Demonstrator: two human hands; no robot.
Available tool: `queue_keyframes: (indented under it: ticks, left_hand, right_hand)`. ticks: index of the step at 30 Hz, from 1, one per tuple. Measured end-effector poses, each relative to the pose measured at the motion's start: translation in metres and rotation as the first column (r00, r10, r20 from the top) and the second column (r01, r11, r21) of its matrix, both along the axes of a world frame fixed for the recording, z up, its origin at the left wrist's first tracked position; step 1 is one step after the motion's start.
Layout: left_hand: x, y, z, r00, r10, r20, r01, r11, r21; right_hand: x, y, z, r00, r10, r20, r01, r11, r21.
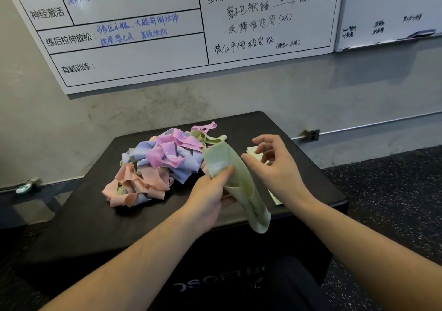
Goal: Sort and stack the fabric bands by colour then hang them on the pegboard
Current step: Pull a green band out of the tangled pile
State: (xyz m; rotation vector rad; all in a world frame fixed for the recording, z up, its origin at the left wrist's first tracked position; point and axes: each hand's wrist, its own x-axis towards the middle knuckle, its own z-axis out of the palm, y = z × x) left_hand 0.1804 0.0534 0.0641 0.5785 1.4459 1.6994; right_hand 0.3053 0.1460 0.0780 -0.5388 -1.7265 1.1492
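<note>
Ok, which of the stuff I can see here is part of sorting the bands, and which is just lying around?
Part of the job:
green band, held in the left hand
right hand, open beside it
mixed pile of bands
stack of green bands behind the right hand
black box they lie on

Just lying about:
whiteboard
wall socket

view: single head-worn wide-angle camera | facing: forward and down, over both forearms | near: left hand gripping green band close below lens, centre frame | beyond grip: black box top, then wall and whiteboard | edges: lines bowed | overlap: none, one view only
</note>
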Motion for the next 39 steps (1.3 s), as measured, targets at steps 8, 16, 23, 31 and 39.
queue_keyframes:
  ticks: [8, 16, 23, 31, 39]
  left_hand:
    - [-0.008, -0.001, 0.008, 0.915, 0.146, 0.376, -0.164, 0.986, 0.014]
    - [-0.017, -0.003, -0.003, 0.943, 0.253, 0.216, -0.257, 0.966, -0.009]
    - [-0.009, -0.013, -0.012, 0.937, 0.255, -0.238, -0.274, 0.96, -0.051]
    - [-0.015, -0.01, -0.016, 0.927, 0.294, -0.232, -0.305, 0.952, -0.015]
    - [-0.018, -0.012, -0.016, 0.932, 0.308, -0.19, -0.304, 0.951, 0.049]
  right_hand:
    - [0.007, 0.008, -0.058, 0.89, 0.115, 0.44, -0.295, 0.883, 0.366]
    - [0.003, 0.002, -0.054, 0.917, 0.17, 0.362, -0.196, 0.98, 0.036]
    - [0.001, -0.004, -0.046, 0.966, -0.005, 0.258, 0.033, 0.994, -0.106]
    - [0.008, -0.002, -0.036, 0.935, 0.328, 0.133, -0.241, 0.866, -0.437]
    - [0.009, 0.015, -0.043, 0.959, 0.108, 0.262, -0.041, 0.968, -0.248]
